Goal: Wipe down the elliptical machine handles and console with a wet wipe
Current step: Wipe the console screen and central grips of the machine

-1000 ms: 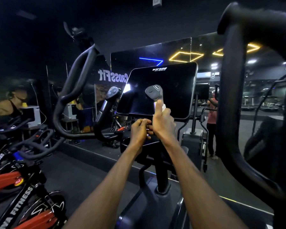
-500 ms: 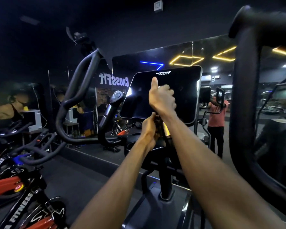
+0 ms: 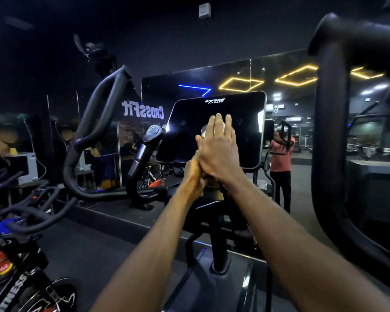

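Glossy black glass forms the face of the console [image 3: 212,129], a tilted rectangular panel on a central post, its long axis running left to right and its logo at the top edge; the right hand [image 3: 216,152] lies flat against the middle of this face, fingers [image 3: 218,127] straight, close together and pointing toward the top edge, with a pale scrap, judged to be the wet wipe [image 3: 205,129], showing just past the fingers on the left side; most of the wipe is hidden beneath the palm, so its full extent cannot be told; the left hand [image 3: 193,176] sits just below the console's bottom edge, touching the right wrist, its fingers curled round something on the post that cannot be made out; the right hand is thus the one on the screen, and untouched glass lies outward from its fingers toward all four corners, widest toward the left and right edges; a sideways sweep along the long axis is therefore judged the most economical coming stroke; the left handle [image 3: 95,131] curves up well apart to the left of the console, the right handle [image 3: 329,113] rises near the camera on the right, and neither is being touched.
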`<move>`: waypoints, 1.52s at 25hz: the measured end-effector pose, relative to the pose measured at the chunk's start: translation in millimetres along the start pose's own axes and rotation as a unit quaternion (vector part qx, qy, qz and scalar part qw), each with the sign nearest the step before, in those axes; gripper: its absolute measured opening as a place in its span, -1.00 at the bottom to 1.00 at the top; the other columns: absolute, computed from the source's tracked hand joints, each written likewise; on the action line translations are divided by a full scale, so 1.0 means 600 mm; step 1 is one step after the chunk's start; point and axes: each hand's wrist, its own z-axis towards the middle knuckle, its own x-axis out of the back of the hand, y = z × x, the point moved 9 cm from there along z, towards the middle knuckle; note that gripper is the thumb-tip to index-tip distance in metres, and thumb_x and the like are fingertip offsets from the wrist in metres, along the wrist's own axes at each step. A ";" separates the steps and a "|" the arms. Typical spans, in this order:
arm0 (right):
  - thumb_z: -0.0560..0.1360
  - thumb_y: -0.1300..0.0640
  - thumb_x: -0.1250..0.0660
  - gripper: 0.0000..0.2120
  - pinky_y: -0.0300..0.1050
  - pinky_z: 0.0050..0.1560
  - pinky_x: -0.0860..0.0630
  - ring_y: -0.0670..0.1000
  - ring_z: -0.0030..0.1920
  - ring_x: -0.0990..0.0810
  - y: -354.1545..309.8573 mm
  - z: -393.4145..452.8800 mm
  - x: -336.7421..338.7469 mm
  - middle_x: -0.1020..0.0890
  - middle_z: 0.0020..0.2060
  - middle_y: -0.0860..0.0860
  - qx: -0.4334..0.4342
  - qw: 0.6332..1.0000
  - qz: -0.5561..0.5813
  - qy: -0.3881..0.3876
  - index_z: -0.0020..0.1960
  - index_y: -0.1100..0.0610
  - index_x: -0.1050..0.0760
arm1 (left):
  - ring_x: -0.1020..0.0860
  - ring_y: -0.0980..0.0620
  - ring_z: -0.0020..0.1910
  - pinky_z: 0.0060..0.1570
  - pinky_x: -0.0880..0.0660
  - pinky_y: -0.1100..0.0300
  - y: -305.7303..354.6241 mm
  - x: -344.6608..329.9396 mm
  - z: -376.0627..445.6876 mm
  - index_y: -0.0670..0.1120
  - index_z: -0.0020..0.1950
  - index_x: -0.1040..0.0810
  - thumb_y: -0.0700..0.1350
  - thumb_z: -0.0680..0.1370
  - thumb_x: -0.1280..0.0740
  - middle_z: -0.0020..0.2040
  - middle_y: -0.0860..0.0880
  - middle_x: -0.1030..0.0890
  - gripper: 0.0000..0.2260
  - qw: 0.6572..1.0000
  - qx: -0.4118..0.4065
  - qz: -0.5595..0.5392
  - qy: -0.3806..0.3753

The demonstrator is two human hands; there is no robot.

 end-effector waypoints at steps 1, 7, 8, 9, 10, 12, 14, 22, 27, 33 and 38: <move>0.66 -0.10 -0.04 -0.35 0.14 0.55 -0.07 0.28 0.59 0.03 0.000 -0.024 -0.004 -0.08 0.58 0.24 0.018 1.000 -0.021 0.011 0.58 0.30 -0.04 | -0.63 -0.02 -0.09 -0.13 -0.55 0.09 0.005 0.007 0.010 -0.08 -0.07 -0.66 0.11 0.65 -0.14 -0.10 -0.08 -0.70 -0.61 1.000 0.006 -0.018 0.005; 0.64 -0.12 -0.04 -0.34 0.16 0.56 -0.06 0.30 0.58 0.00 -0.006 -0.004 0.007 -0.11 0.58 0.24 0.005 0.999 -0.040 -0.024 0.57 0.30 -0.10 | -0.61 -0.09 0.14 0.18 -0.51 0.03 0.028 -0.021 0.013 -0.15 0.19 -0.62 0.13 0.67 -0.06 0.13 -0.17 -0.66 -0.53 0.994 0.032 -0.089 -0.060; 0.64 -0.11 -0.04 -0.35 0.17 0.56 -0.07 0.30 0.58 -0.01 -0.009 -0.010 0.007 -0.14 0.57 0.25 0.017 0.999 -0.044 -0.006 0.56 0.31 -0.13 | -0.61 -0.09 0.14 0.24 -0.49 0.03 0.027 -0.026 0.006 -0.17 0.20 -0.61 0.16 0.67 -0.03 0.15 -0.19 -0.65 -0.49 0.991 0.040 -0.103 -0.070; 0.64 -0.11 -0.04 -0.35 0.18 0.56 -0.08 0.30 0.58 -0.03 -0.015 -0.023 0.005 -0.17 0.56 0.26 0.042 0.997 -0.059 0.006 0.55 0.32 -0.16 | -0.63 -0.09 0.09 0.24 -0.48 0.04 0.024 -0.022 0.005 -0.19 0.14 -0.62 0.18 0.66 -0.01 0.11 -0.20 -0.67 -0.45 0.990 0.048 -0.115 -0.072; 0.63 -0.10 -0.03 -0.36 0.19 0.56 -0.08 0.29 0.58 -0.05 -0.021 -0.035 0.000 -0.19 0.55 0.27 0.073 0.994 -0.081 0.007 0.54 0.33 -0.17 | -0.65 -0.09 0.00 0.19 -0.49 0.05 0.022 -0.017 0.003 -0.20 0.05 -0.63 0.21 0.66 0.00 0.02 -0.20 -0.68 -0.43 0.988 0.056 -0.128 -0.073; 0.62 -0.10 0.02 -0.36 0.17 0.56 -0.07 0.23 0.58 -0.09 -0.021 -0.029 -0.002 -0.22 0.54 0.25 0.107 0.988 -0.107 -0.008 0.54 0.31 -0.19 | -0.64 -0.05 -0.18 0.01 -0.51 0.09 0.021 -0.009 0.004 -0.18 -0.11 -0.63 0.25 0.64 -0.01 -0.16 -0.16 -0.68 -0.40 0.985 0.062 -0.149 -0.065; 0.61 -0.12 0.03 -0.36 0.16 0.55 -0.10 0.23 0.57 -0.12 -0.013 -0.003 0.012 -0.25 0.54 0.24 0.077 0.995 -0.068 -0.010 0.53 0.29 -0.21 | -0.61 -0.08 -0.17 -0.04 -0.50 0.05 0.019 -0.010 0.008 -0.16 -0.14 -0.67 0.28 0.63 0.00 -0.16 -0.15 -0.67 -0.36 0.984 0.062 -0.155 -0.059; 0.61 -0.11 0.09 -0.38 0.16 0.55 -0.09 0.16 0.56 -0.19 -0.042 -0.017 0.005 -0.33 0.51 0.18 0.112 0.989 -0.088 0.031 0.50 0.24 -0.31 | -0.60 -0.11 0.07 0.26 -0.42 -0.01 0.028 -0.035 0.006 -0.14 0.06 -0.70 0.17 0.67 0.03 0.06 -0.18 -0.67 -0.41 0.968 0.053 -0.218 -0.112; 0.61 -0.03 0.04 -0.48 0.10 0.54 -0.12 0.12 0.52 -0.28 -0.038 0.004 0.001 -0.43 0.44 0.14 0.135 0.988 -0.072 0.023 0.46 0.20 -0.32 | -0.57 -0.08 -0.22 -0.17 -0.48 0.05 0.029 0.018 0.014 -0.12 -0.11 -0.57 0.20 0.61 -0.15 -0.21 -0.12 -0.63 -0.57 0.988 0.045 -0.143 -0.028; 0.48 0.27 -0.13 -0.40 -0.08 0.28 -0.39 0.19 0.23 -0.54 -0.042 0.010 0.028 -0.57 0.24 0.20 0.144 0.970 0.194 0.011 0.52 0.27 -0.21 | -0.51 0.09 -0.45 -0.43 -0.46 0.22 0.091 0.000 -0.010 -0.13 -0.03 -0.58 -0.05 0.61 -0.29 -0.33 -0.04 -0.58 -0.83 0.997 -0.033 -0.034 -0.059; 0.53 0.17 -0.23 -0.42 0.12 0.37 -0.35 0.17 0.40 -0.44 0.036 -0.032 0.045 -0.44 0.42 0.21 -0.085 0.951 0.260 0.145 0.51 0.18 -0.16 | -0.61 -0.02 -0.23 -0.12 -0.61 0.08 0.138 0.043 0.037 -0.05 -0.11 -0.59 -0.17 0.49 -0.42 -0.20 -0.06 -0.65 -0.96 0.958 -0.148 0.172 0.173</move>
